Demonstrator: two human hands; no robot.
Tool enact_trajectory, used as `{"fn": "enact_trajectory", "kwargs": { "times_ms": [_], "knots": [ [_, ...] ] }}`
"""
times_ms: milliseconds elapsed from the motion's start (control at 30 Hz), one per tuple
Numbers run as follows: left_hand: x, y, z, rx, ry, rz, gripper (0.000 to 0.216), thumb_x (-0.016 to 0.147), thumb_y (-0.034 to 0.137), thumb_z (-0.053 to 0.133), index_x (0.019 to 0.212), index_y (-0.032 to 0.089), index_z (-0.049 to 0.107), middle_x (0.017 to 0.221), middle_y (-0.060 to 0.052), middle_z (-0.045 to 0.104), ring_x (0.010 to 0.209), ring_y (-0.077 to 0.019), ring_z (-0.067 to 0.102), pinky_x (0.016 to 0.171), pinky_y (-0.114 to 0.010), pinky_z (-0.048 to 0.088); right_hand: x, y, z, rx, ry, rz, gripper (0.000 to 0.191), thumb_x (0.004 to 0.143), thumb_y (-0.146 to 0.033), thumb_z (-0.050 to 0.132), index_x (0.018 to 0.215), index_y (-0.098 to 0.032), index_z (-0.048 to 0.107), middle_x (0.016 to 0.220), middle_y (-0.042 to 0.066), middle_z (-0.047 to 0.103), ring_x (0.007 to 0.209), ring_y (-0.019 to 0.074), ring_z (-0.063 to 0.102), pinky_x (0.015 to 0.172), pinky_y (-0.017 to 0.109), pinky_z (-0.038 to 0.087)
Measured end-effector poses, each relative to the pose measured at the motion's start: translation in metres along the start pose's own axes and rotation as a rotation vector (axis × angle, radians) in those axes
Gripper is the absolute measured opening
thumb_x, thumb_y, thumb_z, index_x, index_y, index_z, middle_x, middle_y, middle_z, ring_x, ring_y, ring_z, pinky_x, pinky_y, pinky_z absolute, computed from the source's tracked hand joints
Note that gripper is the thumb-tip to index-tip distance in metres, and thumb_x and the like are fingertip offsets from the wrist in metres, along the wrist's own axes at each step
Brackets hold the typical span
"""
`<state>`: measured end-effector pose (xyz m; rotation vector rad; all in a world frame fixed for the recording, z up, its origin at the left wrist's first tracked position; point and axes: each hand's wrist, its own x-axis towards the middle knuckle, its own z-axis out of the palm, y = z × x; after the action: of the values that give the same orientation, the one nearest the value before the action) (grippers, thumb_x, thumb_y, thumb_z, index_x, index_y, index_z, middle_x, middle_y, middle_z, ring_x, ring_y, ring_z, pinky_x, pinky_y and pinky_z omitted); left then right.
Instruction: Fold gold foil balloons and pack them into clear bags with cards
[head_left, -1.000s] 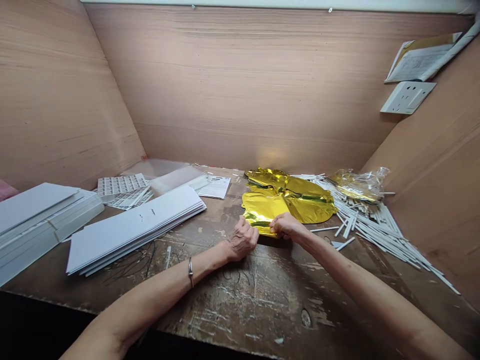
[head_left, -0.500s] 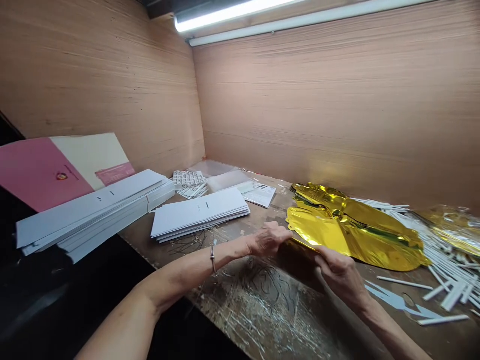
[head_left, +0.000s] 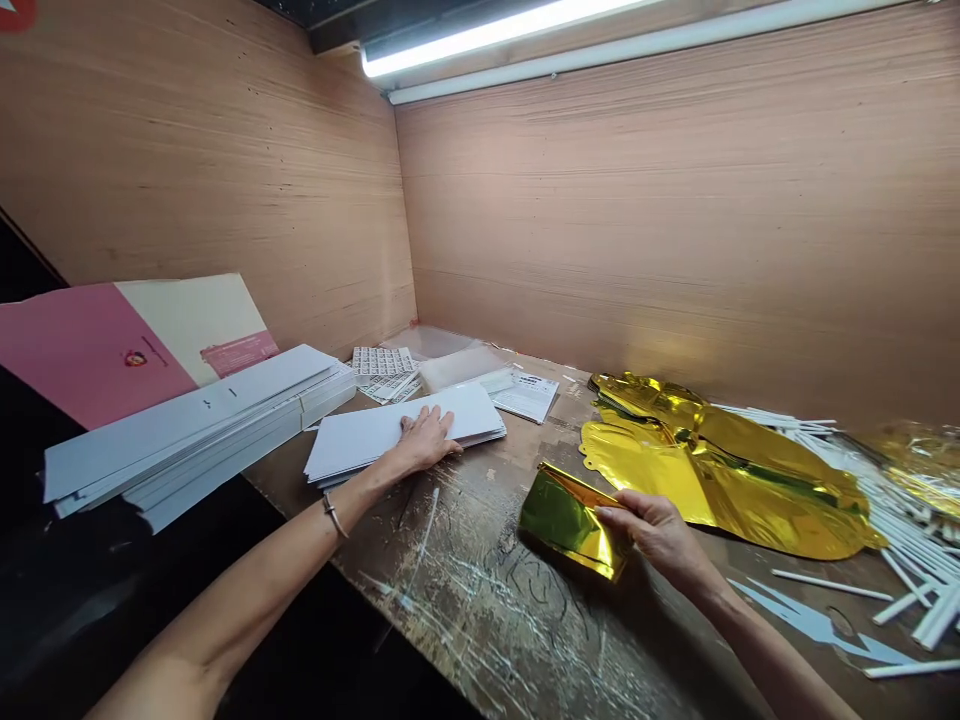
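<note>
My left hand (head_left: 427,438) lies on the right part of a short stack of white paper sheets (head_left: 352,440), its fingers spread over the top sheet. Between the thumb and fingers of my right hand (head_left: 660,530) is a gold foil balloon (head_left: 574,520), folded into a flat rectangle and held by its right side just over the worn table (head_left: 480,600). Behind that hand, flat gold foil balloons (head_left: 787,490) lie in a heap, wrinkled and shiny, with small tabs at the edge.
A taller stack of white sheets (head_left: 202,430) and a pink and cream folder (head_left: 157,340) are at left. Further back lie printed sticker sheets (head_left: 384,362) and clear plastic bags (head_left: 461,365). White sticks (head_left: 930,560) and pale blue cut-outs (head_left: 825,625) spread over the right side.
My left hand has let go of the gold foil and moved left onto the white sheets. My right hand keeps the folded balloon, which now shows its broad face.
</note>
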<state>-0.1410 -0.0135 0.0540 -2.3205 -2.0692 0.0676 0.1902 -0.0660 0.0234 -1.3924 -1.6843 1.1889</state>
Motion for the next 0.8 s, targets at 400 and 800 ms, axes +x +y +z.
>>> {"fn": "enact_trajectory", "kwargs": {
  "times_ms": [400,800],
  "knots": [
    [-0.03,0.063,-0.012,0.292,0.338,0.381,0.025,0.078,0.008,0.03,0.086,0.004,0.053,0.081,-0.019,0.056,0.079,-0.0278,0.053,0.068,-0.046,0.037,0.014,-0.03,-0.041,0.502,0.119,0.094,0.029,0.05,-0.036,0.074,0.062,-0.013,0.06,0.057,0.0,0.057,0.049,0.008,0.049,0.046,0.019,0.037],
    [-0.055,0.14,0.041,0.029,0.605,0.72,0.029,0.081,0.01,0.033,0.103,0.007,0.051,0.107,-0.021,0.054,0.109,-0.0354,0.043,0.085,-0.06,0.028,-0.011,0.03,-0.036,0.325,0.006,0.474,0.024,0.058,-0.032,0.069,0.06,-0.013,0.054,0.045,0.0,0.055,0.035,0.0095,0.048,0.036,0.023,0.043]
  ]
}}
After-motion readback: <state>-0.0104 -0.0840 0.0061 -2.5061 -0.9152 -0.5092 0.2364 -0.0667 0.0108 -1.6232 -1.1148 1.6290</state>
